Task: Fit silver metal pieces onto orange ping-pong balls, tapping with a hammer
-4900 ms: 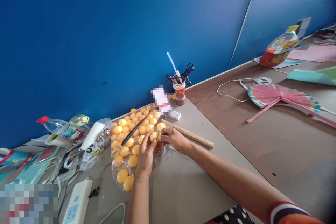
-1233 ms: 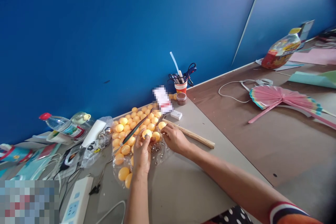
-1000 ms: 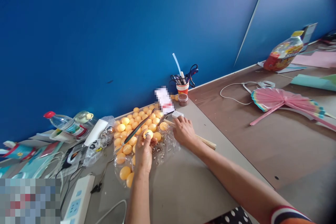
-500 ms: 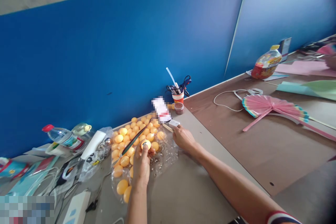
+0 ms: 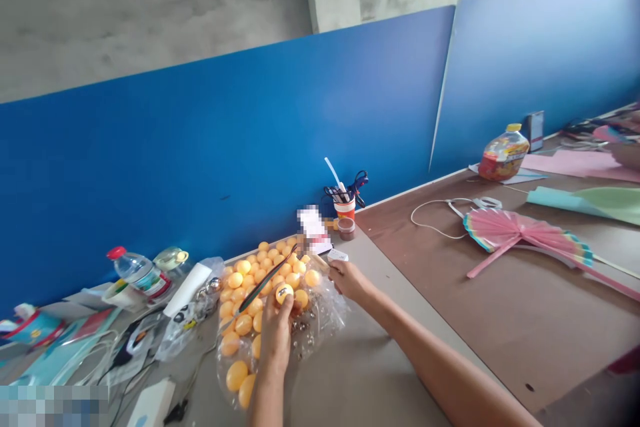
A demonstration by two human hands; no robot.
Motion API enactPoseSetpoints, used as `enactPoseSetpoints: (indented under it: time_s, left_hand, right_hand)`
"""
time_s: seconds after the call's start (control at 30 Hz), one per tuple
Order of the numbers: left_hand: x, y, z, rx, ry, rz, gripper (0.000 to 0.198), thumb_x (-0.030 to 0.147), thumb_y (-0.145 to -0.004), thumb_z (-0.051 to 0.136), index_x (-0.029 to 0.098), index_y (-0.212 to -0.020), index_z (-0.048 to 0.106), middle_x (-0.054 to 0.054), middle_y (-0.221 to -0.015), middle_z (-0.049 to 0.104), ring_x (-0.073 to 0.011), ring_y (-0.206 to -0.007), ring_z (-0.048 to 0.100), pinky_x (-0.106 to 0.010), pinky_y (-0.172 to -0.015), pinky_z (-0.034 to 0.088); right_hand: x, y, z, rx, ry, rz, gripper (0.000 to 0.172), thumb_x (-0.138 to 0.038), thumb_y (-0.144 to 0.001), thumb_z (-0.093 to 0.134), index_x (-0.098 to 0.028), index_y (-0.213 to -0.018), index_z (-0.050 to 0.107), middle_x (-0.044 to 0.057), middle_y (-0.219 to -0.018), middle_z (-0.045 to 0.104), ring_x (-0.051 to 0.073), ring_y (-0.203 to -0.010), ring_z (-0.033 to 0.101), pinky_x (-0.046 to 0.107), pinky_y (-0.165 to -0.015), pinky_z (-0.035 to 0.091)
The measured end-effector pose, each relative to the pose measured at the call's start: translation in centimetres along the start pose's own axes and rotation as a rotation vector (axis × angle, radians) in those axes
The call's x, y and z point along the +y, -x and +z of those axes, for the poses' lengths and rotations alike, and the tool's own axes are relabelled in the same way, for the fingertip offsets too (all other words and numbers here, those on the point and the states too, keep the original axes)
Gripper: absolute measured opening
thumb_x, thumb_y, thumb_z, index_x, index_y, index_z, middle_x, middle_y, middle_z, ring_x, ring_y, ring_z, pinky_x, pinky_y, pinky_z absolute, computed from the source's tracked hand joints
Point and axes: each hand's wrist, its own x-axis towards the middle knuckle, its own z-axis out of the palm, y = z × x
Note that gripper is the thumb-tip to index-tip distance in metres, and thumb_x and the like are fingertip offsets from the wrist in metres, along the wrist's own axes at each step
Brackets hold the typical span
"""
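Note:
My left hand point(image 5: 277, 333) is closed round a yellow-orange ping-pong ball point(image 5: 285, 293), with a small dark mark on its upper side. Under and around that hand lies a clear plastic bag point(image 5: 325, 320) with several more orange balls point(image 5: 243, 325). A long thin dark strip point(image 5: 260, 289) rests across them. My right hand point(image 5: 353, 280) is closed at the bag's right edge, its fingertips pinching what looks like a thin tan stick point(image 5: 320, 263). Just behind those fingers is a small white box point(image 5: 338, 255). The inside of the right hand's grip is hidden.
At the back stand a paper cup point(image 5: 345, 205) with a glue gun and a small round tub point(image 5: 346, 228). To the left are a bottle point(image 5: 140, 273), cables and a power strip point(image 5: 151, 403). On the right lie a pink paper fan point(image 5: 520, 230) and a juice bottle point(image 5: 504, 153).
The view has tilted up, so everything sits lower in the picture. My left hand still holds the ball, whose dark mark now shows more plainly. My right hand stays by the bag's edge.

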Motion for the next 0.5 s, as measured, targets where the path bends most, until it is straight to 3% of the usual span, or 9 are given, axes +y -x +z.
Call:
enactPoseSetpoints:
  time_s: [0.13,0.3,0.5]
  left_hand:
    - [0.4,0.3,0.3,0.008,-0.023,0.032,0.06,0.05,-0.055,0.088,0.019,-0.1,0.064,-0.001,-0.087,0.065,-0.0176,-0.071,0.061,-0.03,-0.066,0.051]
    - [1.1,0.7,0.5,0.011,-0.171,0.092,0.052,0.052,-0.06,0.083,0.018,-0.094,0.063,0.002,-0.068,0.06,-0.0165,-0.057,0.054,-0.029,-0.056,0.044]
    - [0.7,0.3,0.0,0.08,-0.269,0.096,0.047,0.052,-0.069,0.075,0.02,-0.098,0.056,0.003,-0.062,0.06,-0.0185,-0.056,0.058,-0.03,-0.059,0.046]
  right_hand:
    - [-0.8,0.7,-0.1,-0.008,-0.171,-0.072,0.021,-0.019,-0.083,0.047,-0.021,-0.063,0.044,-0.005,-0.047,0.049,0.01,-0.044,0.046,0.022,-0.05,0.033]
    - [-2.4,1.9,-0.3,-0.109,-0.149,-0.128,0.018,-0.022,-0.079,0.055,-0.021,-0.065,0.044,-0.006,-0.053,0.048,0.01,-0.048,0.045,0.022,-0.048,0.03]
    - [-3.8,3.7,0.7,-0.05,0.05,-0.482,0.017,-0.003,-0.072,0.055,-0.018,-0.066,0.049,-0.001,-0.071,0.053,0.012,-0.065,0.047,0.024,-0.06,0.034]
